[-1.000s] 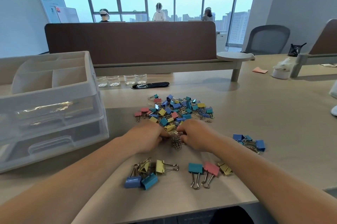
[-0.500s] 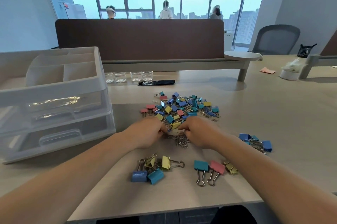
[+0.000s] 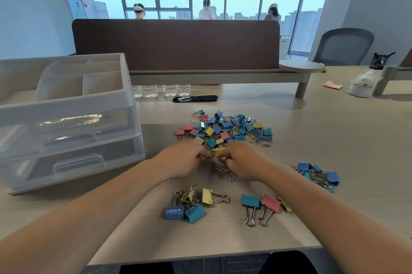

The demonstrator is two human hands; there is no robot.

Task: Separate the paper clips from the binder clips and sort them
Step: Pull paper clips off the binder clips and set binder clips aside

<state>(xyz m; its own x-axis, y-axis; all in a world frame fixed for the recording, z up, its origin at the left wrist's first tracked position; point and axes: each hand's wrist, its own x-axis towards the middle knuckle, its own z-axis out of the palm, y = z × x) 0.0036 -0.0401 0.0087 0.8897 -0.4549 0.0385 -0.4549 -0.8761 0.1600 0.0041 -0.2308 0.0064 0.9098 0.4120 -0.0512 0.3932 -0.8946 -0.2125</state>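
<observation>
1. My left hand [image 3: 185, 160] and right hand [image 3: 243, 160] are curled, fingertips meeting at the mixed pile's [image 3: 227, 127] near edge; what they pinch, I cannot tell.
2. Paper clips [image 3: 225, 173] heaped just beneath probably tangle; a tug may drag several.
3. My forearms could sweep sorted binder clips [image 3: 270, 203]; drawer organizer [image 3: 66, 117] stands left, apart.

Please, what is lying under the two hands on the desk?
A heap of silver paper clips shows between the left hand and the right hand. Whatever lies beneath the palms or in the curled fingers is covered.
</observation>
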